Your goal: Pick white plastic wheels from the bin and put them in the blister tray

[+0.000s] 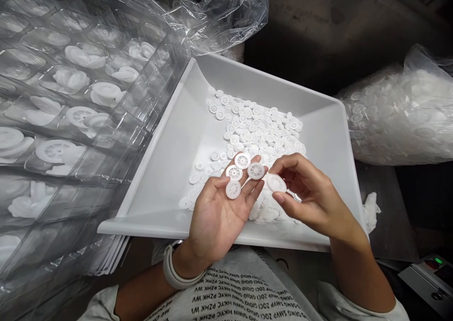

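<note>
My left hand (221,217) is palm up over the tray, fingers partly curled, with several round white plastic discs (233,173) lying on it. Spoke-like ribs show on these discs, and my left thumb presses at the edge of the lowest one. Just to the right, my right hand (311,198) pinches one white plastic disc (276,183) between thumb and fingers, its face tilted towards me. Beneath both hands, a heap of similar loose discs (262,127) covers part of the floor of a light grey tray (166,137).
On the left stand clear plastic compartment trays (141,104) whose pockets hold white discs. Crumpled clear film (226,14) hangs at the back. A clear bag full of discs (399,118) lies right of the grey tray. A small device with a green light (430,278) sits at lower right.
</note>
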Available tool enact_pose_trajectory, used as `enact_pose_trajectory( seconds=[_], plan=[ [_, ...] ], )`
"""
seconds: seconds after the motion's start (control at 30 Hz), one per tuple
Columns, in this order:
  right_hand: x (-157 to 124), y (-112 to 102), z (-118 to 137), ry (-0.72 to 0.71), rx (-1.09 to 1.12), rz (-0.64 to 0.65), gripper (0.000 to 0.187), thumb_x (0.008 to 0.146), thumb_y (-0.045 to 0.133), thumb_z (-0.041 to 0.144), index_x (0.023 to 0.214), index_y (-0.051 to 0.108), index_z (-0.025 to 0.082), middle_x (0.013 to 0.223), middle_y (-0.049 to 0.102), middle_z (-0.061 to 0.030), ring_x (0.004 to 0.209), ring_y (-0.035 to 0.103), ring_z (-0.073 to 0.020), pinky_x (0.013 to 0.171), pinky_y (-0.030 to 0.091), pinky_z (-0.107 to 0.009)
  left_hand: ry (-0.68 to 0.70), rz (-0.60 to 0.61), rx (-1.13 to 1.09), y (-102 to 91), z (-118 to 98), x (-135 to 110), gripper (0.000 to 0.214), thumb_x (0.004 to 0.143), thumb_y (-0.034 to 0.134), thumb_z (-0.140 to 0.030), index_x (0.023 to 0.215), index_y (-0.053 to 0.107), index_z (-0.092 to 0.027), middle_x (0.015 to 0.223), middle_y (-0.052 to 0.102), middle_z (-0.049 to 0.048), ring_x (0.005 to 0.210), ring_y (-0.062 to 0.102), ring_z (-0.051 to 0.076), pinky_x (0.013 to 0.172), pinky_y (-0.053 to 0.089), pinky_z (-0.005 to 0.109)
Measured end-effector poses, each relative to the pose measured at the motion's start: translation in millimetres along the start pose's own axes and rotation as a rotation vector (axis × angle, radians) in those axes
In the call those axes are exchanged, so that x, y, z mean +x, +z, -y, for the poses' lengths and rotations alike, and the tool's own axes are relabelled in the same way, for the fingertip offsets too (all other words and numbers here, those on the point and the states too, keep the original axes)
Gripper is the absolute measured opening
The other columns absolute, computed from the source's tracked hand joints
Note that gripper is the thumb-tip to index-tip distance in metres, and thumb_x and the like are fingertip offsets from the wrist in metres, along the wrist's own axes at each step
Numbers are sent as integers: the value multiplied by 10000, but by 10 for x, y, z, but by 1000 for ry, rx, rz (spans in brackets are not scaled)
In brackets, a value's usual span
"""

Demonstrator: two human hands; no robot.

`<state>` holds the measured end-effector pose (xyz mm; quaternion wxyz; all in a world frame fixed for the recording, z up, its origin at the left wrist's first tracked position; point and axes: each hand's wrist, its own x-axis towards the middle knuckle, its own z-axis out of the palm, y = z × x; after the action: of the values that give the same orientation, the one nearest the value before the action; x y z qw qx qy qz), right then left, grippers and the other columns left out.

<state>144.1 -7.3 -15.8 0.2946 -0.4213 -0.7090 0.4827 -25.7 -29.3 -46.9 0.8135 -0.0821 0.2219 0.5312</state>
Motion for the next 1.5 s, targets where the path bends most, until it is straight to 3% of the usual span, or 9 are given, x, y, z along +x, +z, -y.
enact_pose_trajectory(
  seconds=[0.13, 0.23, 0.37, 0.47, 0.57, 0.67, 0.83, 1.1, 1.5],
  plan=[
    [-2, 26, -19, 24, 231, -24, 227, 879, 599, 142, 1077, 504, 202, 982, 513, -33, 793, 510, -92, 571, 447, -165, -3, 5, -16, -8, 7, 6, 587, 814, 426, -107, 1399, 395, -151, 1338, 570, 132, 1310, 462, 265, 1083, 417, 366],
    [4, 75, -26, -37, 253, -50, 271, 854, 528, 54, 1076, 465, 195, 977, 509, -41, 772, 503, -95, 582, 457, -191, -11, -4, -26, -7, 16, 11, 584, 819, 411, -115, 1401, 391, -140, 1331, 575, 140, 1270, 509, 251, 1064, 437, 362],
    [22, 166, -24, -230, -115, -31, 213, 788, 431, 12, 917, 425, 181, 848, 474, -9, 706, 471, -90, 566, 447, -208, -15, -3, -21, -6, 15, 8, 592, 838, 386, -131, 1428, 352, -139, 1329, 576, 146, 1175, 590, 221, 986, 495, 339],
    [41, 235, -47, -342, -362, -32, 138, 803, 507, 48, 856, 458, 165, 771, 493, 3, 681, 471, -90, 546, 418, -212, -19, 12, -7, -16, 7, 6, 591, 845, 387, -143, 1435, 352, -153, 1340, 573, 130, 1159, 599, 213, 940, 515, 318],
    [58, 292, -108, -433, -585, -48, 88, 848, 598, 89, 925, 578, 126, 719, 530, -3, 634, 472, -96, 524, 389, -237, -28, 24, 10, -21, 6, 12, 562, 867, 381, -163, 1428, 373, -164, 1344, 573, 109, 1217, 557, 225, 1015, 464, 344],
    [69, 321, -160, -555, -788, -63, 169, 869, 583, 50, 1023, 631, 100, 667, 539, 1, 596, 461, -103, 474, 322, -256, -35, 26, 27, -8, 10, 17, 544, 889, 363, -173, 1433, 368, -163, 1342, 576, 104, 1241, 536, 238, 1083, 396, 384],
    [96, 307, -133, -713, -925, -83, 125, 899, 531, 37, 918, 643, 87, 593, 536, 18, 547, 448, -97, 451, 292, -261, -46, 23, 45, 29, 16, 11, 531, 919, 335, -200, 1449, 339, -163, 1330, 583, 98, 1267, 510, 233, 1129, 329, 392],
    [125, 226, -65, -786, -926, -92, 180, 864, 561, 12, 727, 631, 105, 542, 481, 17, 508, 399, -98, 447, 279, -270, 25, 45, 38, 28, 18, 11, 566, 906, 332, -204, 1467, 293, -138, 1328, 576, 121, 1265, 509, 253, 1100, 370, 437],
    [109, 208, -150, -737, -910, -126, 144, 851, 578, 22, 763, 618, 129, 567, 423, 35, 536, 339, -96, 455, 248, -273, 82, 98, 21, 24, 6, -14, 576, 904, 322, -201, 1480, 285, -199, 1396, 522, 94, 1279, 491, 242, 1092, 378, 422]
  ],
)
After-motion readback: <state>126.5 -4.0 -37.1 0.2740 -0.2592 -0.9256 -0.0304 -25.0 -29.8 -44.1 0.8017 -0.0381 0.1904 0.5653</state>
